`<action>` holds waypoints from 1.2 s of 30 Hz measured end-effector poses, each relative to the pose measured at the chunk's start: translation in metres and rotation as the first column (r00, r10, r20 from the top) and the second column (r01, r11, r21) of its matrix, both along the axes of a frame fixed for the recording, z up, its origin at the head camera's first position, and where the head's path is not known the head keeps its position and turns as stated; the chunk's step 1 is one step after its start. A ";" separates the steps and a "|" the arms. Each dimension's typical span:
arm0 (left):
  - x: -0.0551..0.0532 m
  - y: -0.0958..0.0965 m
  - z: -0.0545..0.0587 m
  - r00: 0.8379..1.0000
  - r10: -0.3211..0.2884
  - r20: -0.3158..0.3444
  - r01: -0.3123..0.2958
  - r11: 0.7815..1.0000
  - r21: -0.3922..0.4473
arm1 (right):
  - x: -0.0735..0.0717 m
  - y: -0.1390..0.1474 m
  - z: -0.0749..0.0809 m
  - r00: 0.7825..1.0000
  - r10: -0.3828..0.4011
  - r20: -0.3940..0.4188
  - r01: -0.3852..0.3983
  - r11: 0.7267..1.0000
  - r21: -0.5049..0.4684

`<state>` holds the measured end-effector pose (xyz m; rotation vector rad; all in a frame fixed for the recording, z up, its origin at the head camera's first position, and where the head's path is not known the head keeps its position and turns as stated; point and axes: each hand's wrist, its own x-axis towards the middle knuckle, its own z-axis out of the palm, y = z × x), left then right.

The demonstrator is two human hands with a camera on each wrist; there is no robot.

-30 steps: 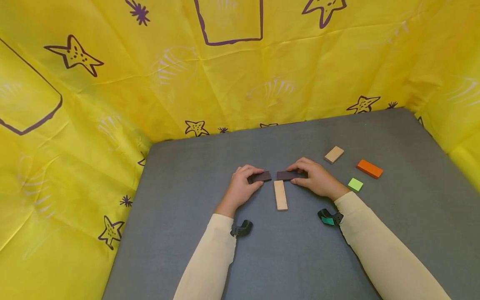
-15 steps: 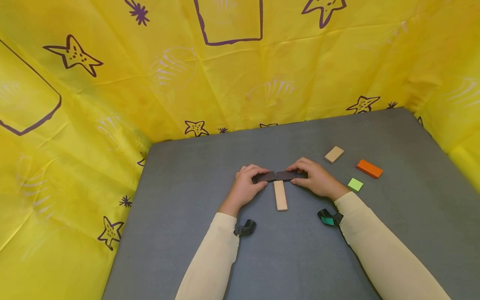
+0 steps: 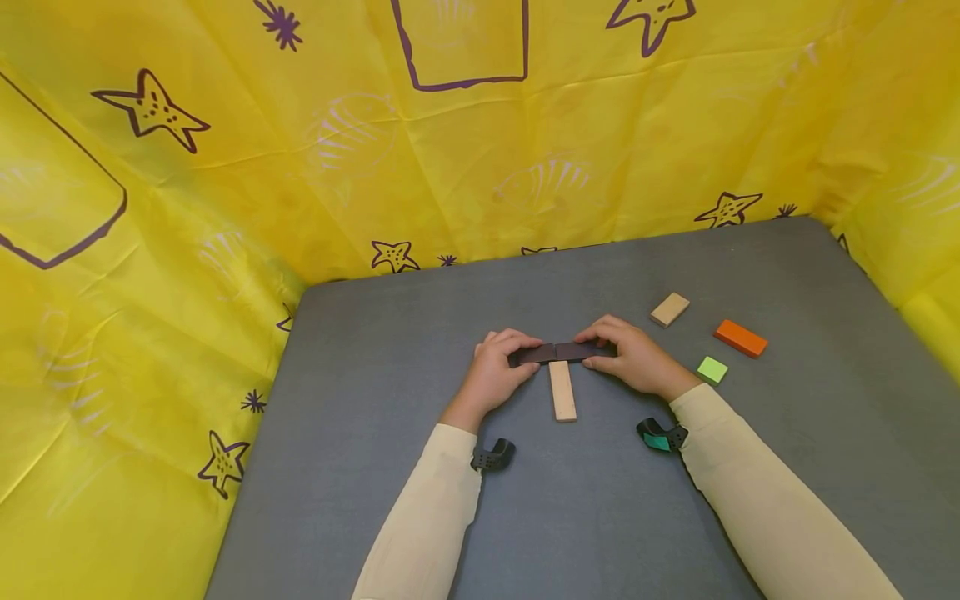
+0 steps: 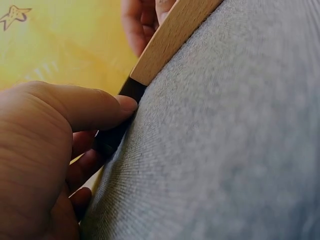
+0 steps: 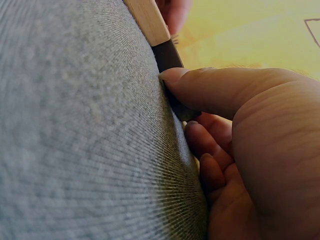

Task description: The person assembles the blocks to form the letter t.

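Two dark blocks lie end to end on the grey table, forming one bar. My left hand (image 3: 495, 371) pinches the left dark block (image 3: 537, 355) between thumb and fingers. The right dark block (image 3: 573, 352) is pinched the same way by my right hand (image 3: 630, 357). A long pale wooden block (image 3: 562, 392) lies flat below their joint, its far end right at the bar, so the three make a T. In the left wrist view the thumb (image 4: 100, 106) presses the dark block's near side. The right thumb (image 5: 205, 89) does likewise in the right wrist view.
Right of the hands lie a short wooden block (image 3: 670, 309), an orange block (image 3: 741, 338) and a small green block (image 3: 712, 370), the green one close to my right wrist. A yellow printed cloth (image 3: 465, 167) stands around the table (image 3: 375, 433).
My left hand has slid its dark block rightward until the gap to the other dark block closed. The right hand and the other blocks have stayed in place.
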<state>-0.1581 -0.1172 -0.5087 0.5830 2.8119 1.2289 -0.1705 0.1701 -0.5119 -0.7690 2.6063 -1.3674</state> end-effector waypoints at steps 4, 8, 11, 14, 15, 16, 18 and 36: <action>0.000 0.001 0.001 1.000 -0.003 0.006 0.003 1.000 -0.002 | 0.000 0.000 0.000 1.000 -0.002 0.002 0.002 1.000 0.003; 0.000 0.002 0.002 1.000 -0.005 0.008 0.005 1.000 -0.001 | 0.000 0.000 0.000 1.000 -0.002 0.005 0.002 1.000 0.003; 0.001 0.002 0.002 1.000 -0.010 0.005 0.010 1.000 0.002 | 0.000 0.000 0.000 1.000 0.000 0.002 0.000 1.000 0.002; 0.001 0.001 0.002 1.000 -0.013 0.006 0.013 1.000 0.005 | 0.000 0.000 0.000 1.000 0.001 -0.002 -0.001 1.000 0.003; 0.001 0.001 0.002 1.000 -0.013 0.006 0.013 1.000 0.006 | 0.000 0.000 0.000 1.000 0.001 -0.002 -0.001 1.000 0.003; 0.001 0.001 0.002 1.000 -0.013 0.006 0.013 1.000 0.006 | 0.000 0.000 0.000 1.000 0.000 -0.002 0.000 1.000 0.003; 0.001 0.001 0.001 1.000 -0.012 0.008 0.012 1.000 0.002 | 0.000 0.000 0.000 1.000 -0.002 -0.001 0.002 1.000 0.005; 0.003 0.000 0.002 0.999 -0.034 0.003 0.034 0.999 0.023 | 0.000 0.000 0.002 1.000 0.003 0.005 -0.003 1.000 0.006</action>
